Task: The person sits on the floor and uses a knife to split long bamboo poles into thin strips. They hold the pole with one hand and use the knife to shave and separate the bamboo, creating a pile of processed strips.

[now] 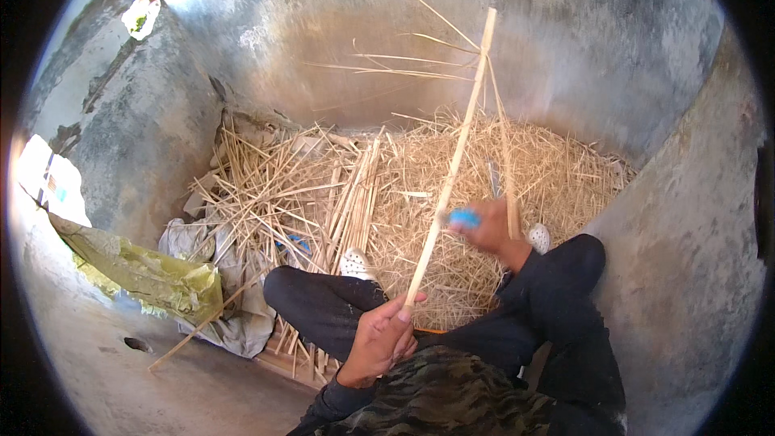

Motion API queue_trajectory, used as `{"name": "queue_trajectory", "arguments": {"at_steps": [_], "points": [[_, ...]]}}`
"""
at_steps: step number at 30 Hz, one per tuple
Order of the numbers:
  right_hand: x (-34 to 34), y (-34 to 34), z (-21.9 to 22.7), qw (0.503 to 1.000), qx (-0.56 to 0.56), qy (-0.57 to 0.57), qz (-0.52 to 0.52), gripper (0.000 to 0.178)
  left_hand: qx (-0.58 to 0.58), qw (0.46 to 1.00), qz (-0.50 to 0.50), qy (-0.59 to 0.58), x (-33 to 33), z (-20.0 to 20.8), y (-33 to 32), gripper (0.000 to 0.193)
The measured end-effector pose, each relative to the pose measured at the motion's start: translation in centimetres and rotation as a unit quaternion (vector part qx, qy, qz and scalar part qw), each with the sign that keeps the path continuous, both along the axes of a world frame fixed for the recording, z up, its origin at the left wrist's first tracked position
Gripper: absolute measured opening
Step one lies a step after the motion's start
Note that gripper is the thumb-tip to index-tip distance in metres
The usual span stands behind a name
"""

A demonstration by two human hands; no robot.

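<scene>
My left hand (381, 341) is closed round the lower end of a long pale bamboo strip (456, 157), which slants up and away to the right. Thin slivers (412, 73) splay leftward from near its top. Halfway along the strip, my right hand (488, 230) is closed and slightly blurred. A narrow grey blade (494, 178) stands up from it, seemingly a knife, and a bright blue piece (463, 218) shows at the fingers next to the strip. A second pale length (508, 169) hangs from near the strip's top down to my right hand; its lower end is hidden there.
Fine shavings (565, 165) cover the floor ahead of my crossed legs. Loose bamboo sticks (262, 182) lie heaped at the left, beside a row of split strips (359, 194). Yellowish sheeting (145, 270) and grey cloth (242, 307) lie far left. Concrete walls (387, 40) surround me.
</scene>
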State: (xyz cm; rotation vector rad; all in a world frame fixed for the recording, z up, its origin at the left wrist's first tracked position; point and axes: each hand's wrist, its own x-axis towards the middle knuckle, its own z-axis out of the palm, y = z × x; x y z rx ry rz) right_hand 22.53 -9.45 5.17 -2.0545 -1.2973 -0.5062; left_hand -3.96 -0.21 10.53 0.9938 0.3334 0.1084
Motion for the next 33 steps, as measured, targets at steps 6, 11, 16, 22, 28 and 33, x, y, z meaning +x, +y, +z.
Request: {"name": "queue_trajectory", "arguments": {"at_steps": [6,11,16,22,28,33], "points": [[2.3,-1.0,1.4,0.997,-0.061,0.042,-0.020,0.067,-0.002,1.000,-0.020,0.010,-1.2,0.8,-0.4,0.038],[2.3,-1.1,1.6,0.999,-0.019,0.036,-0.010,0.073,-0.004,0.999,-0.032,0.034,-2.0,0.0,-0.6,0.039],[6.2,-1.1,2.8,0.996,-0.010,-0.085,-0.022,0.072,0.003,0.998,-0.057,0.012,-2.2,0.2,-0.2,0.040],[14.9,-1.3,3.3,0.968,-0.048,-0.069,-0.237,0.067,-0.032,0.996,-0.072,0.033,-3.3,-0.3,-0.8,0.042],[19.6,-3.5,3.5,0.937,-0.086,0.043,-0.337,0.070,0.065,0.993,-0.091,0.045,-3.0,-0.7,-0.7,0.040],[12.4,1.0,-3.7,0.931,0.259,0.253,-0.046,0.063,0.194,0.979,0.003,0.060,-0.9,-2.4,0.4,0.039]]}}
